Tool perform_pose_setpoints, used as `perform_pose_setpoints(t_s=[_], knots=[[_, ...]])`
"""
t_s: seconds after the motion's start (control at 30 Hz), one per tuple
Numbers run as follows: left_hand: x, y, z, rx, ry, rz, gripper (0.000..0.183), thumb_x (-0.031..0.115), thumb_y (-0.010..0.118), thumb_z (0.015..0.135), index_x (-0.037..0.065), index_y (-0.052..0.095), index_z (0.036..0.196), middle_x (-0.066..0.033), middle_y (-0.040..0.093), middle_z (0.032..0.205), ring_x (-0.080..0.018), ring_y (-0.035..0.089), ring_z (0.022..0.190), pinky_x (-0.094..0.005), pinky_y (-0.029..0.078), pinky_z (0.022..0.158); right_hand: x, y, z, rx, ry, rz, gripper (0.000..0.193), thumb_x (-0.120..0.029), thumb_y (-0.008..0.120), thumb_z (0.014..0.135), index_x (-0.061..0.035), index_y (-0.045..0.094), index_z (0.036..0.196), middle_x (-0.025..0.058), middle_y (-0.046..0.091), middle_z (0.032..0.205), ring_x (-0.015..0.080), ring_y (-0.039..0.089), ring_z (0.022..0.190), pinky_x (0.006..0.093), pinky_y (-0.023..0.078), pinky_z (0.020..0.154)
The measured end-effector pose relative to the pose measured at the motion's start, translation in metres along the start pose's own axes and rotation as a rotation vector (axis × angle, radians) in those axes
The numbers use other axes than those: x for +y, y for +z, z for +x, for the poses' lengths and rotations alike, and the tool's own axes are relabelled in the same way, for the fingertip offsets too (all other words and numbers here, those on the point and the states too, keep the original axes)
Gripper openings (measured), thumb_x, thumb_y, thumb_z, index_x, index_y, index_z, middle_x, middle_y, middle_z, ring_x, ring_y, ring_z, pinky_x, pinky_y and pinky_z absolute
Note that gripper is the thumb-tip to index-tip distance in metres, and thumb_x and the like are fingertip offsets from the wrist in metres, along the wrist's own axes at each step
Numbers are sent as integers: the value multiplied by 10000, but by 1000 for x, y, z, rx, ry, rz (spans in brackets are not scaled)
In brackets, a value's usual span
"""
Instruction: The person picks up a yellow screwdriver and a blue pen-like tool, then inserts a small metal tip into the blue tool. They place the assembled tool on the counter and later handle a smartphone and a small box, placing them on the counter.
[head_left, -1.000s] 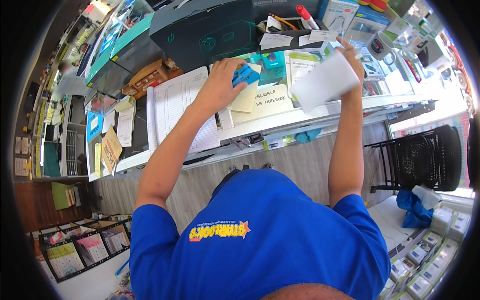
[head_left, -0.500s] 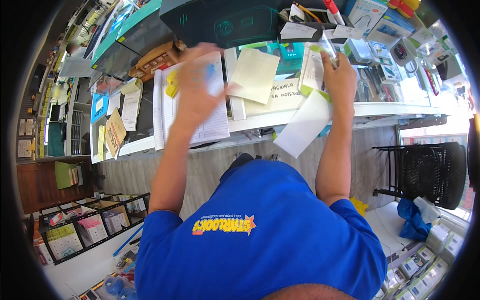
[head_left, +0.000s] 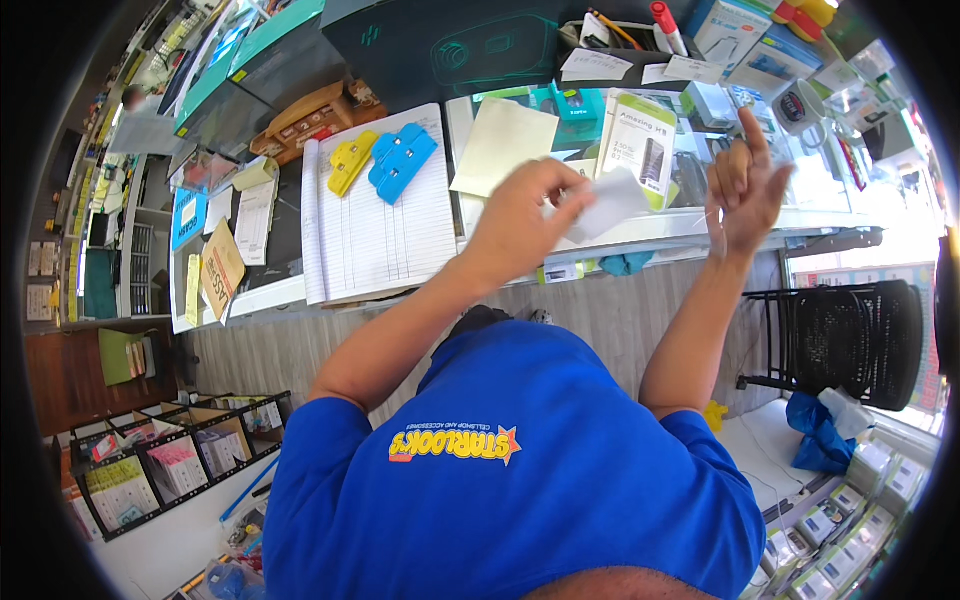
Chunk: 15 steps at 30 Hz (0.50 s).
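Bent across the front of the counter, my left hand (head_left: 535, 215) pinches a small white paper slip (head_left: 618, 203), which is blurred. My right hand (head_left: 745, 190) is raised to the right, index finger and thumb stretched apart, the others curled. A faint clear glint shows beside its wrist, too thin to identify. Between the hands, on the glass counter, lies a white and green flat package (head_left: 640, 145). Left of it rests a cream paper sheet (head_left: 506, 145). A yellow clip (head_left: 352, 163) and a blue clip (head_left: 404, 163) lie on an open ruled notebook (head_left: 385, 245).
Behind the notebook stand a wooden block calendar (head_left: 310, 125) and a dark box (head_left: 440, 50). A pen tray (head_left: 610, 40), small boxes (head_left: 712, 103) and a mug (head_left: 800, 105) line the back right. A black chair (head_left: 860, 340) stands at the right.
My left hand has come from over the notebook to the right and now holds the white slip. My right hand has let go of the package, which lies on the counter, and moved right.
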<state>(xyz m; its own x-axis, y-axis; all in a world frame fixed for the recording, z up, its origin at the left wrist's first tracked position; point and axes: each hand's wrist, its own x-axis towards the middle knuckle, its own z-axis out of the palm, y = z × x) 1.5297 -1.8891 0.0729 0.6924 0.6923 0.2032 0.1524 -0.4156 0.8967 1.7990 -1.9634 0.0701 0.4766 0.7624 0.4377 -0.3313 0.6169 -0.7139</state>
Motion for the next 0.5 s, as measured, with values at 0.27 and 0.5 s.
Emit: perform_pose_setpoints(t_s=[0.27, 0.5], knots=[[28, 34, 39, -134, 21, -222, 341, 350, 693, 1024, 22, 726, 1112, -95, 734, 1039, -181, 648, 994, -325, 498, 914, -19, 37, -71, 176, 172, -400, 356, -167, 761, 929, 1, 628, 1212, 100, 678, 1191, 191, 603, 1188, 321, 466, 1030], [-32, 100, 101, -10, 168, 803, 1031, 706, 627, 893, -32, 361, 1563, -360, 322, 1616, -476, 333, 1517, -568, 263, 1229, -36, -20, -113, 224, 145, -70, 592, -83, 678, 903, -18, 426, 1435, 103, 619, 932, 215, 605, 866, 386, 492, 908]])
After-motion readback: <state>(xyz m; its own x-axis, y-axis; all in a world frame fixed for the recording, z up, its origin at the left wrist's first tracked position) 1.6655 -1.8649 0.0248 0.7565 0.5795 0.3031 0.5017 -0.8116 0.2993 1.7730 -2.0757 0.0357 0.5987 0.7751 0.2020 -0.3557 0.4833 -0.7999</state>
